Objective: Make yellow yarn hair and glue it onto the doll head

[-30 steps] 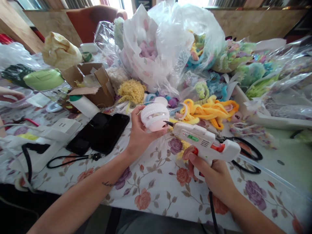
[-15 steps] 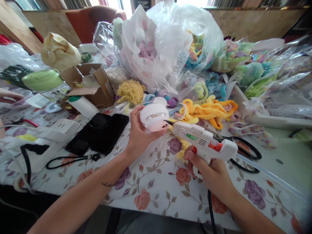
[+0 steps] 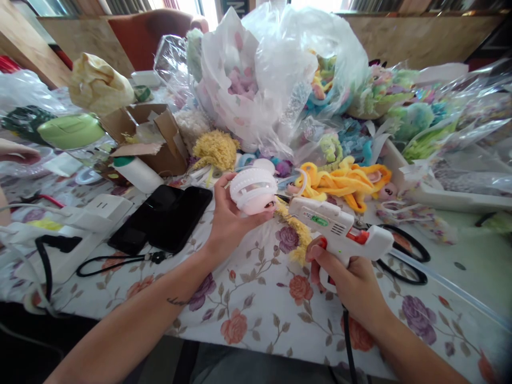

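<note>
My left hand (image 3: 232,218) is closed around a round, pale pinkish-white plastic piece (image 3: 254,191) with beaded bands and a small disc at its top. What the piece is, I cannot tell. In my right hand (image 3: 344,274) is a white glue gun (image 3: 326,218), its dark nozzle pointing left, close to the right side of the round piece. A clear glue stick (image 3: 452,288) sticks out of its rear, and a black cord hangs below. Under the gun, yellow fuzzy yarn (image 3: 299,248) lies on the floral tablecloth (image 3: 256,298). Black-handled scissors (image 3: 416,248) lie behind my right hand.
Two black phones (image 3: 174,218) and a white power strip (image 3: 76,234) lie at left, near a white bottle (image 3: 138,173) and a cardboard box (image 3: 148,144). Bags of plush pieces (image 3: 276,80) fill the back. Orange plush strips (image 3: 344,184) lie beyond the gun. Another person's hand (image 3: 18,152) shows far left.
The glue gun in my right hand has moved slightly right, its nozzle drawing back from the front of the round piece. My left hand holds nearly still.
</note>
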Demonstrator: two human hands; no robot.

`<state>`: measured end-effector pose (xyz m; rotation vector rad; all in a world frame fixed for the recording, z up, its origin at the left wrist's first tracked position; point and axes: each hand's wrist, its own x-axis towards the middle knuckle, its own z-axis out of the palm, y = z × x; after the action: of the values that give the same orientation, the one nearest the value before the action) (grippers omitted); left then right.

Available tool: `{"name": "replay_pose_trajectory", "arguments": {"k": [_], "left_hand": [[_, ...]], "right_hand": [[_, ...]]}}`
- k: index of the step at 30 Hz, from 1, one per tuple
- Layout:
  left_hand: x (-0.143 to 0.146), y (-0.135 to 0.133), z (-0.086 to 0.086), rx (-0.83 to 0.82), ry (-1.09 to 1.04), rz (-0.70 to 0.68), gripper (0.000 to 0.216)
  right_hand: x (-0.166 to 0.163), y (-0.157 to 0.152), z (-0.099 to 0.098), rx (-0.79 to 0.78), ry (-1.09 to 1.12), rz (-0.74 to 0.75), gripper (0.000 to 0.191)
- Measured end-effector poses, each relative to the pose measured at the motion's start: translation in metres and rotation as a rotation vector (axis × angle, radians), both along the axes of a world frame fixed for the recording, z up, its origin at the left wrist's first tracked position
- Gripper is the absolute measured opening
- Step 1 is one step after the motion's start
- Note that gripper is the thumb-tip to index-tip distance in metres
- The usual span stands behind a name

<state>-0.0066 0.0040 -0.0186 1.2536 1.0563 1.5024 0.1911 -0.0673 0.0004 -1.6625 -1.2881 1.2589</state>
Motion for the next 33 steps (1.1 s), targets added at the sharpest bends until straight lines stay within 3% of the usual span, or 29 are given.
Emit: {"name": "replay_pose_trajectory", "arguments": {"k": [25,33], "left_hand": [[0.0007,-0.0005,0.0002,-0.016,-0.003,-0.013,0.084],[0.0004,-0.0014,0.0008,-0.01,-0.017,-0.017,0.082]], "right_hand": [[-0.0028,0.0001,0.002,-0.01,0.036,-0.021,0.029],[0.0009,0.0006,-0.0005,-0.018,0.031,-0.003,0.037]]}}
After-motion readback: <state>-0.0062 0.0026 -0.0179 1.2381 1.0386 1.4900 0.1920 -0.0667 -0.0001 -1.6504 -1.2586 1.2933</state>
